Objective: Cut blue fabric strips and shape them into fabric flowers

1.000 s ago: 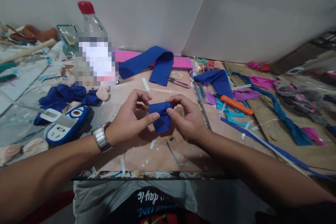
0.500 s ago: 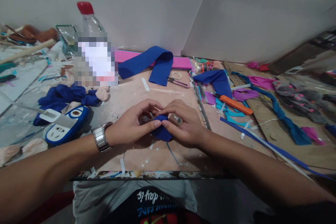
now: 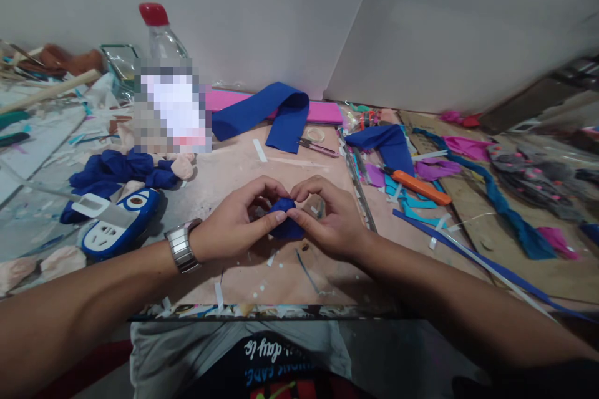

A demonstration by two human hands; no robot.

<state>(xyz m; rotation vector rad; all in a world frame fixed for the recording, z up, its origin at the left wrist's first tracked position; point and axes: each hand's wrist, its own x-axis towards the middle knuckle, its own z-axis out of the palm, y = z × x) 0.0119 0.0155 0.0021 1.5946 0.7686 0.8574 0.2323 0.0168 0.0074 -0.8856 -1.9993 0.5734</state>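
A small gathered piece of blue fabric (image 3: 286,228) is pinched between both hands over the middle of the work table (image 3: 262,274). My left hand (image 3: 243,215), with a metal watch on its wrist, grips the piece from the left, its thumb on the near face. From the right, my right hand (image 3: 334,215) holds the same piece between thumb and curled fingers. The fingertips of both hands nearly meet above it. Behind the hands, a folded blue strip (image 3: 285,109) lies across a pink stack (image 3: 327,112), near small scissors (image 3: 318,147).
At left are a blue-and-white power strip (image 3: 119,224), scrunched blue fabric (image 3: 112,168) and a red-capped bottle (image 3: 166,40) behind a blurred patch. On the right lie an orange cutter (image 3: 418,187), blue strips and a teal fabric length (image 3: 505,206).
The blue piece has been turned and drawn up slightly, with less of it hanging below the thumbs. My right hand's fingers have lifted and curled, shifting slightly right.
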